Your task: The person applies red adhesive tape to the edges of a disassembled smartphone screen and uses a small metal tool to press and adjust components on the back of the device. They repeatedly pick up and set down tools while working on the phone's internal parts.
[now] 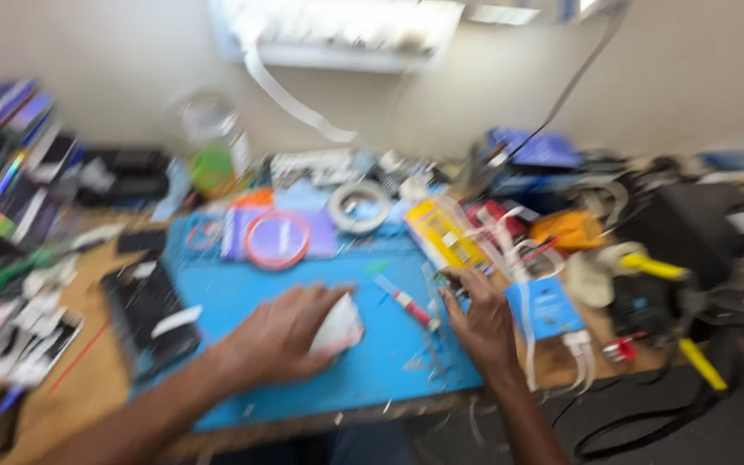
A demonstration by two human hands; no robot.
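Clearly blurred by motion, the view looks down on a smooth blue work mat (pixel 303 301) spread over a wooden bench (pixel 88 387). The left hand (pixel 282 336) lies palm down on the mat, its fingers (pixel 325 301) curled round a pale, rounded white object (pixel 339 327) that could be a wad of cloth or paper; the blur hides which. The object sits under the fingertips, touching the mat, and its longer side runs roughly away from the person.

The right hand (pixel 480 323) rests at the mat's right edge, fingers (pixel 454 284) bent and pinched on something thin and small that cannot be made out. Between the two hands lies a slim tube-like tool with a red band (pixel 406 303), its long axis slanting from upper left to lower right. Just beyond the right fingers stands a flat yellow packet (pixel 441 231), and beside the wrist a small blue box (pixel 546 306). Beyond the left fingers are a red-rimmed round lid (pixel 277 239) and a white tape roll (pixel 359 205). A dark, flat phone-shaped slab (pixel 148 319) lies left of the left forearm.
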